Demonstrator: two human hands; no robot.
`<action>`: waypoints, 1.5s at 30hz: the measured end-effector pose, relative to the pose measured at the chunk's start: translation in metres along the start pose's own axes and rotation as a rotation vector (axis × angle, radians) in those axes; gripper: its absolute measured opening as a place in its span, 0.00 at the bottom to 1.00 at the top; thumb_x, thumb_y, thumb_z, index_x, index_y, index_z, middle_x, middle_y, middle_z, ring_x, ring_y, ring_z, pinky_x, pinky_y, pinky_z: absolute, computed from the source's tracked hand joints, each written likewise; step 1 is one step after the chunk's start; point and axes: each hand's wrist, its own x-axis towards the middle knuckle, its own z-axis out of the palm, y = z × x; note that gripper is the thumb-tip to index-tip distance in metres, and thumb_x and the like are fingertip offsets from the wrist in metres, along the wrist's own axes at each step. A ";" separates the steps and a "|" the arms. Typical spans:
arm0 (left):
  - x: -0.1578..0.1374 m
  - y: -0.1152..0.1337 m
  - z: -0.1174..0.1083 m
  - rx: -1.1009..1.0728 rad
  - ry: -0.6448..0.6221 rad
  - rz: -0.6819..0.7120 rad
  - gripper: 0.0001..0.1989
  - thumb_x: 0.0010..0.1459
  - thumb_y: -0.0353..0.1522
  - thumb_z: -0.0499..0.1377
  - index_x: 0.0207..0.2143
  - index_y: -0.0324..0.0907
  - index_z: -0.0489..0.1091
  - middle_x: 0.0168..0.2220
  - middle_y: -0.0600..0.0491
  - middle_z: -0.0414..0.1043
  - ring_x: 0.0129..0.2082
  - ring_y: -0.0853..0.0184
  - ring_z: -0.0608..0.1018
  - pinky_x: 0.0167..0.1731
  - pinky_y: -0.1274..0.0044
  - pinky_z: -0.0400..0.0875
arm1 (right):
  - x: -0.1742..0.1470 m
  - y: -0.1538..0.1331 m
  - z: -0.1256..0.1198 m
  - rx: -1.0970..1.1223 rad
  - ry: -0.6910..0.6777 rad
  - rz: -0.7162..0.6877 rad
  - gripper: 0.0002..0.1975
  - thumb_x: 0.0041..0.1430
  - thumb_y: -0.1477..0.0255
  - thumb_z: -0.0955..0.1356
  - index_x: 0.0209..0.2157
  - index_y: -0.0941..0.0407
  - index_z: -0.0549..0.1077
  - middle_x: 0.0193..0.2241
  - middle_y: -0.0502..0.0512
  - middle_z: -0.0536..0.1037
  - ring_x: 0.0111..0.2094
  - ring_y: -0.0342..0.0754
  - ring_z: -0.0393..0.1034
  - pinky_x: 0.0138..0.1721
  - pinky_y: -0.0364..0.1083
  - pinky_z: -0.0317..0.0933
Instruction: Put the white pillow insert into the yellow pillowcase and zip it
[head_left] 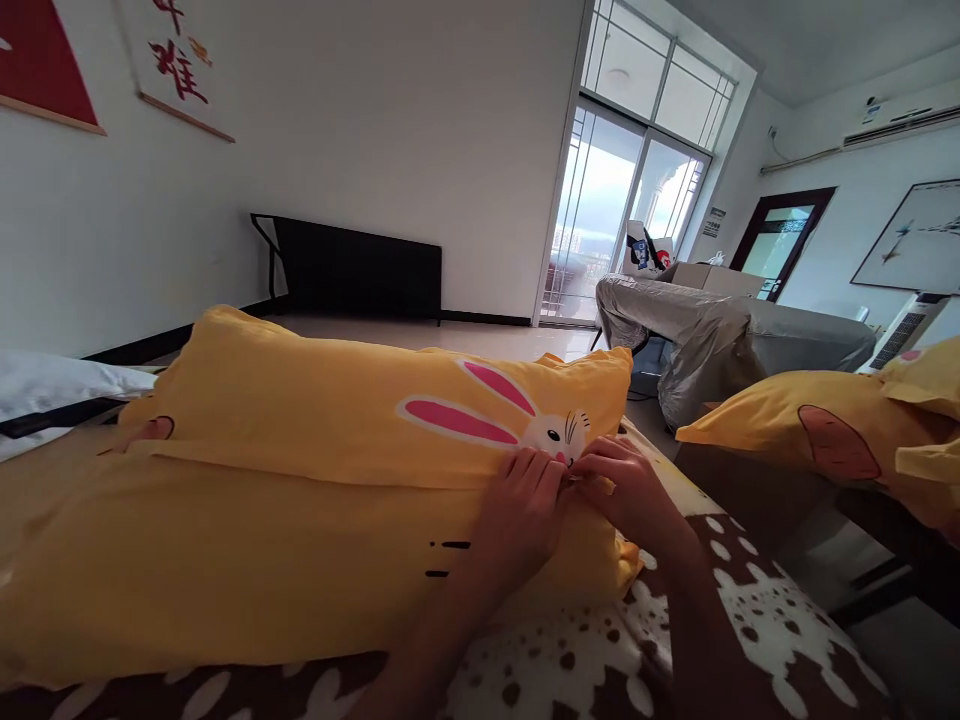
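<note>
A yellow pillow (285,570) in a pillowcase printed with a white rabbit with pink ears lies across the view. A seam or flap edge (315,475) runs along its length. My left hand (529,500) is closed on this edge just below the rabbit's face, fingers bent over the cloth. Close beside it on the right, my right hand (630,495) pinches the same edge near the pillow's right end. A small bit of something shows between the fingertips, too small to name. Both palms are hidden.
Beneath the pillow is a brown-and-white patterned blanket (750,600). More yellow pillows (765,410) rest at the right on a dark piece of furniture. Plastic-covered furniture (690,320) with boxes stands behind, near the glass doors (600,210). A black panel (360,270) leans by the wall.
</note>
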 end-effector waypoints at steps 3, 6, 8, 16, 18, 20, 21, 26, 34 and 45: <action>-0.001 0.001 0.001 0.094 -0.010 0.023 0.05 0.61 0.29 0.50 0.31 0.39 0.63 0.31 0.50 0.67 0.33 0.64 0.66 0.35 0.71 0.60 | -0.002 0.003 0.006 -0.105 0.037 -0.105 0.05 0.59 0.75 0.65 0.29 0.56 0.72 0.27 0.52 0.72 0.32 0.46 0.64 0.36 0.46 0.56; -0.002 0.004 0.002 0.206 0.018 0.078 0.03 0.60 0.29 0.53 0.33 0.39 0.64 0.30 0.51 0.66 0.32 0.64 0.66 0.34 0.71 0.59 | -0.007 0.006 0.008 -0.120 0.092 -0.148 0.07 0.60 0.75 0.64 0.28 0.56 0.70 0.26 0.52 0.71 0.30 0.45 0.62 0.34 0.46 0.55; -0.002 0.007 0.003 0.259 0.052 0.122 0.02 0.58 0.29 0.55 0.32 0.39 0.64 0.29 0.52 0.65 0.31 0.64 0.65 0.33 0.71 0.58 | -0.011 0.008 0.009 -0.107 0.127 -0.163 0.07 0.60 0.75 0.64 0.27 0.56 0.69 0.26 0.52 0.71 0.30 0.45 0.62 0.34 0.46 0.55; 0.002 0.014 -0.002 0.254 0.094 0.159 0.06 0.57 0.26 0.55 0.26 0.40 0.62 0.25 0.53 0.64 0.29 0.66 0.65 0.32 0.72 0.57 | -0.016 0.007 0.009 -0.118 0.199 -0.226 0.08 0.59 0.76 0.65 0.26 0.56 0.69 0.24 0.51 0.71 0.28 0.44 0.61 0.33 0.45 0.55; 0.002 0.013 -0.004 0.259 0.068 0.165 0.06 0.57 0.25 0.54 0.27 0.39 0.63 0.26 0.53 0.64 0.30 0.66 0.66 0.32 0.72 0.58 | -0.016 0.007 0.007 -0.094 0.196 -0.210 0.07 0.58 0.76 0.65 0.26 0.56 0.70 0.24 0.51 0.71 0.28 0.44 0.62 0.33 0.45 0.55; 0.001 0.012 -0.007 0.254 0.015 0.191 0.02 0.57 0.25 0.54 0.31 0.38 0.65 0.29 0.52 0.65 0.32 0.65 0.67 0.34 0.71 0.59 | -0.015 0.008 0.006 -0.033 0.173 -0.155 0.07 0.58 0.74 0.66 0.26 0.56 0.70 0.24 0.50 0.71 0.28 0.44 0.63 0.34 0.45 0.56; 0.001 0.012 -0.009 0.241 -0.014 0.212 0.03 0.57 0.25 0.53 0.34 0.38 0.66 0.30 0.52 0.66 0.33 0.65 0.67 0.35 0.71 0.59 | -0.016 0.009 0.006 0.008 0.158 -0.121 0.06 0.58 0.74 0.67 0.26 0.56 0.71 0.24 0.50 0.71 0.29 0.43 0.63 0.34 0.44 0.57; 0.001 0.013 -0.012 0.167 -0.060 0.256 0.06 0.60 0.26 0.51 0.38 0.39 0.66 0.35 0.51 0.67 0.36 0.66 0.68 0.38 0.71 0.60 | -0.018 0.015 0.007 0.190 0.088 0.012 0.05 0.56 0.74 0.67 0.26 0.55 0.71 0.25 0.50 0.71 0.30 0.43 0.64 0.33 0.43 0.58; 0.000 0.011 -0.007 0.145 -0.023 0.256 0.06 0.59 0.24 0.52 0.37 0.37 0.67 0.33 0.51 0.67 0.35 0.66 0.68 0.37 0.71 0.60 | -0.019 0.014 -0.003 0.371 -0.088 0.131 0.05 0.57 0.72 0.67 0.28 0.56 0.72 0.28 0.51 0.72 0.32 0.43 0.65 0.34 0.43 0.59; -0.002 0.014 0.003 -0.040 0.042 0.064 0.04 0.58 0.24 0.51 0.32 0.39 0.64 0.31 0.50 0.68 0.35 0.64 0.69 0.37 0.71 0.63 | -0.017 0.019 -0.007 0.489 -0.203 0.149 0.09 0.62 0.67 0.64 0.29 0.56 0.68 0.30 0.52 0.70 0.34 0.44 0.63 0.36 0.43 0.58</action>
